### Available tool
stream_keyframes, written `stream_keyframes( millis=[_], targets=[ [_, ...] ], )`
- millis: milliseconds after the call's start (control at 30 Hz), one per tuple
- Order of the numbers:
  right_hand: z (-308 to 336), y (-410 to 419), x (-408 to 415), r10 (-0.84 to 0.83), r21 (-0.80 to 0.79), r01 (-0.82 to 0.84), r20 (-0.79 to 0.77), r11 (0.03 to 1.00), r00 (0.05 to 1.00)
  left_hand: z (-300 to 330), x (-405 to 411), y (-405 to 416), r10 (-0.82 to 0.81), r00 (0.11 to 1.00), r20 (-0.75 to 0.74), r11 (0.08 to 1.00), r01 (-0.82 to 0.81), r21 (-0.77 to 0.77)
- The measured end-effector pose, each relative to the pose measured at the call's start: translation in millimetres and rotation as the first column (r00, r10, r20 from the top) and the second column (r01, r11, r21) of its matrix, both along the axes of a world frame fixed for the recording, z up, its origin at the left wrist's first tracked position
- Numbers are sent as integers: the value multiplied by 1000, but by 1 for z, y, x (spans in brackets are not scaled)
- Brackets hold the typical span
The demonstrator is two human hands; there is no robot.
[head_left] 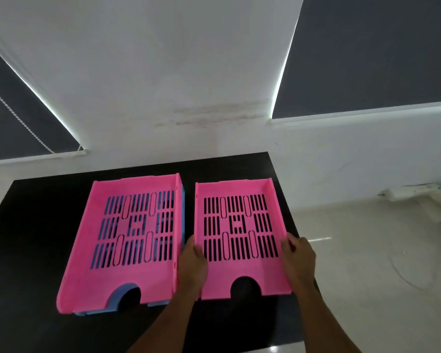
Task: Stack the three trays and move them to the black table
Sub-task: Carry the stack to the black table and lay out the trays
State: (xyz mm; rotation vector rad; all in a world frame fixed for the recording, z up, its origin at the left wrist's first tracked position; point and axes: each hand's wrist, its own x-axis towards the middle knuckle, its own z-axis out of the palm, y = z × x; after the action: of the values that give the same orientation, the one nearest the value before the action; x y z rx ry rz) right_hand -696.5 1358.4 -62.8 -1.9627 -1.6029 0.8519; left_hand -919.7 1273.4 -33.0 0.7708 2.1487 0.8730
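Two pink slotted trays lie side by side on the black table. The left pink tray sits on top of a blue tray, whose edge shows at its front notch and right side. The right pink tray rests flat on the table. My left hand grips this right tray's left wall, thumb inside. My right hand grips its right wall near the front. A narrow gap separates the two pink trays.
A white wall rises behind the table, with dark roller blinds on both sides. Pale glossy floor lies to the right of the table, whose right edge runs just past my right hand. A bead cord hangs at the left blind.
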Motion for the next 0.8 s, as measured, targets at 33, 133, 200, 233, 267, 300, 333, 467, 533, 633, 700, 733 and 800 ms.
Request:
stream_keyframes(
  millis=[33, 133, 200, 233, 267, 300, 333, 467, 533, 633, 700, 733, 800],
  targets=[
    [-3, 1, -1, -7, -10, 7, -9, 1000, 1000, -1, 0, 0, 11, 1000, 9, 1000, -11, -6],
    [-8, 4, -4, -17, -24, 17, -21, 1000, 1000, -5, -2, 3, 21, 999, 40, 999, -20, -26],
    [-8, 5, -6, -32, -38, 31, -27, 999, 999, -7, -4, 6, 3, 998, 68, 1000, -2, -26],
    [-8, 6, -7, -48, -43, 47, -23, 998, 999, -7, -5, 8, -16, 997, 81, 1000, 18, -26],
    [-6, 6, -9, -68, -46, 67, -16, 997, 998, -4, -7, 9, -42, 995, 86, 999, 44, -27],
    [-3, 6, -13, -89, -40, 89, -12, 995, 996, -3, -8, 11, -59, 995, 85, 998, 62, -30],
    [0, 8, -17, -103, -12, 103, -9, 995, 995, -1, -10, 12, -69, 995, 72, 997, 71, -19],
    [28, 16, -51, -131, 94, 129, 16, 987, 991, 14, -14, 17, -132, 991, -15, 989, 133, 59],
    [42, 20, -73, -108, 127, 111, -28, 986, 994, 26, -16, 21, -164, 987, 3, 981, 162, 107],
    [55, 20, -105, -23, 150, 42, -124, 988, 992, 44, -30, 28, -173, 985, -5, 964, 171, 205],
    [60, 16, -125, 19, 171, 9, -162, 985, 987, 50, -49, 29, -174, 985, -17, 947, 172, 272],
    [63, 13, -134, 45, 173, -14, -178, 985, 983, 55, -60, 28, -162, 987, -8, 941, 158, 299],
    [70, 2, -155, 114, 193, -77, -190, 978, 975, 63, -87, 22, -119, 993, -26, 931, 121, 344]
  ],
)
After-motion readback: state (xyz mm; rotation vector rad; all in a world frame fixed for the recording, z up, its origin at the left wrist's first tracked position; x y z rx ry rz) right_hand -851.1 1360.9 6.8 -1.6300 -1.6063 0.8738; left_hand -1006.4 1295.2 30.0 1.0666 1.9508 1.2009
